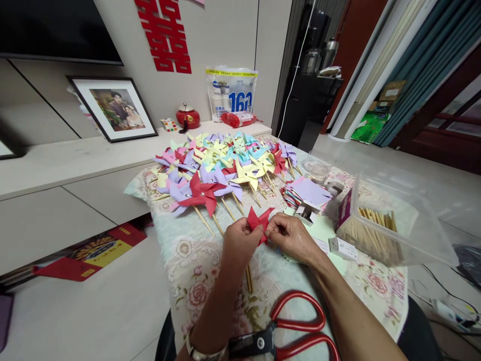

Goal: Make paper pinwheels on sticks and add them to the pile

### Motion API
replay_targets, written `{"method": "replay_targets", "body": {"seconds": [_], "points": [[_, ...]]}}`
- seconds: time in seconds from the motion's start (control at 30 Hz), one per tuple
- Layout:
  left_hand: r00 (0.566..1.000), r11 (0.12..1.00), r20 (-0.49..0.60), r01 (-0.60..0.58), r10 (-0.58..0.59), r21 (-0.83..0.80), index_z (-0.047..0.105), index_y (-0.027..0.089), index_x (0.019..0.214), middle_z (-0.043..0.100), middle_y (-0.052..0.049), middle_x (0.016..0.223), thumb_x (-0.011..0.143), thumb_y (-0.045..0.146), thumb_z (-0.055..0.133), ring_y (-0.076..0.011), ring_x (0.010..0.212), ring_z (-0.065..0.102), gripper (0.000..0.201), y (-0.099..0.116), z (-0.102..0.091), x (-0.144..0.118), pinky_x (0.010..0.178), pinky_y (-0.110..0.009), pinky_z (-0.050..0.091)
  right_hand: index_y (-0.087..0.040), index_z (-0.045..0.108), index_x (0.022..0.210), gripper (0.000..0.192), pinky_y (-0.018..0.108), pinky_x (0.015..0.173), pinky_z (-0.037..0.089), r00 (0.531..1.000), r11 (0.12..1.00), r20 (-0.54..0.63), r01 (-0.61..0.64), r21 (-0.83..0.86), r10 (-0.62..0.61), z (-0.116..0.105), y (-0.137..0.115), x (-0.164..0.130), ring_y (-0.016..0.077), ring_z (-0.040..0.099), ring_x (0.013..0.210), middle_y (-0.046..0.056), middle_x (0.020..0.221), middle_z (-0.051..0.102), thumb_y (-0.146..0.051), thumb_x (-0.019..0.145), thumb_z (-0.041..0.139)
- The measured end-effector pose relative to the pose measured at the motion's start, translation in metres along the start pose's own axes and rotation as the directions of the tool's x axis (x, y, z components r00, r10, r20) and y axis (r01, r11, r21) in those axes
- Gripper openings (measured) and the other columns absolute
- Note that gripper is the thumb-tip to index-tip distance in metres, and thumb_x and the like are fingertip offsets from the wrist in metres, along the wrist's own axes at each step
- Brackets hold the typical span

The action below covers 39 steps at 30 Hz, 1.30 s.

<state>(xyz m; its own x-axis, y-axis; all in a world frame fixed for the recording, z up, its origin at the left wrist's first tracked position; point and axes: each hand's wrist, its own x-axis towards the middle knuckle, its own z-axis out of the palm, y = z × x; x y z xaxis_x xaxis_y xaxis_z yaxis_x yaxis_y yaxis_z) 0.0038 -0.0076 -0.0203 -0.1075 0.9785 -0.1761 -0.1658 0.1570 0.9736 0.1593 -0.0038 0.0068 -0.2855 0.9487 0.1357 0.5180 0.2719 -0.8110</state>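
A red paper pinwheel (259, 218) with folded blades is pinched between my two hands above the table. My left hand (240, 241) grips its left side, thumb on the paper near the centre. My right hand (290, 234) has its fingertips closed at the pinwheel's middle; any small part between them is hidden. Below my left hand, thin wooden sticks (249, 280) lie on the cloth. Red-handled scissors (276, 331) rest close to my body, between my forearms. Beyond my hands, a finished red pinwheel (203, 194) lies at the front of a colourful pile of pinwheels (225, 155).
At right, a clear plastic box (421, 228) holds wooden sticks. Coloured paper squares (306, 193), an open small box (306, 214) and a white small box (342, 248) lie beside my right hand. A floral cloth (199, 281) covers the table. A white cabinet (75, 165) stands behind.
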Motion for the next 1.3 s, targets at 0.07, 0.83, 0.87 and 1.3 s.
{"method": "replay_targets", "body": {"seconds": [0.07,0.83,0.87,1.3], "points": [[1.000,1.000,-0.010,-0.005,0.005,0.009,0.070,0.018,0.064,0.059,0.004,0.049,0.058,0.025,0.079,-0.0122,0.050,0.052,0.013,-0.002,0.000,0.000,0.047,-0.021,0.035,-0.018,0.062,0.066,0.010,0.024,0.056,0.035,1.000,1.000,-0.006,-0.004,-0.008,0.004,0.000,0.000,0.000,0.0120,0.049,0.059,-0.002,0.064,0.056,-0.015,0.076,0.059],[0.996,0.977,0.032,0.090,-0.085,-0.192,0.075,0.012,0.076,0.074,-0.005,0.067,0.061,0.030,0.082,-0.0140,0.056,0.062,0.025,0.011,0.003,-0.007,0.057,-0.024,0.048,-0.018,0.064,0.070,0.012,0.024,0.052,0.035,0.983,0.958,0.031,-0.183,0.221,0.181,-0.002,-0.008,0.001,0.0109,0.045,0.051,-0.004,0.056,0.054,-0.029,0.074,0.061],[0.995,0.973,0.042,0.096,-0.089,-0.209,0.075,0.012,0.075,0.074,-0.005,0.067,0.060,0.030,0.082,-0.0139,0.057,0.062,0.025,0.011,0.004,-0.007,0.057,-0.024,0.049,-0.018,0.064,0.069,0.012,0.024,0.051,0.034,0.982,0.956,0.031,-0.189,0.223,0.187,-0.002,-0.008,0.001,0.0109,0.045,0.050,-0.005,0.055,0.054,-0.029,0.074,0.061],[0.993,0.969,0.041,0.120,-0.114,-0.218,0.076,0.012,0.072,0.071,-0.002,0.061,0.054,0.027,0.086,-0.0132,0.054,0.061,0.025,0.013,0.005,-0.006,0.056,-0.023,0.049,-0.018,0.063,0.067,0.011,0.024,0.051,0.033,0.980,0.951,0.039,-0.201,0.234,0.197,-0.001,-0.007,0.001,0.0107,0.044,0.050,-0.004,0.054,0.053,-0.027,0.073,0.062]]}}
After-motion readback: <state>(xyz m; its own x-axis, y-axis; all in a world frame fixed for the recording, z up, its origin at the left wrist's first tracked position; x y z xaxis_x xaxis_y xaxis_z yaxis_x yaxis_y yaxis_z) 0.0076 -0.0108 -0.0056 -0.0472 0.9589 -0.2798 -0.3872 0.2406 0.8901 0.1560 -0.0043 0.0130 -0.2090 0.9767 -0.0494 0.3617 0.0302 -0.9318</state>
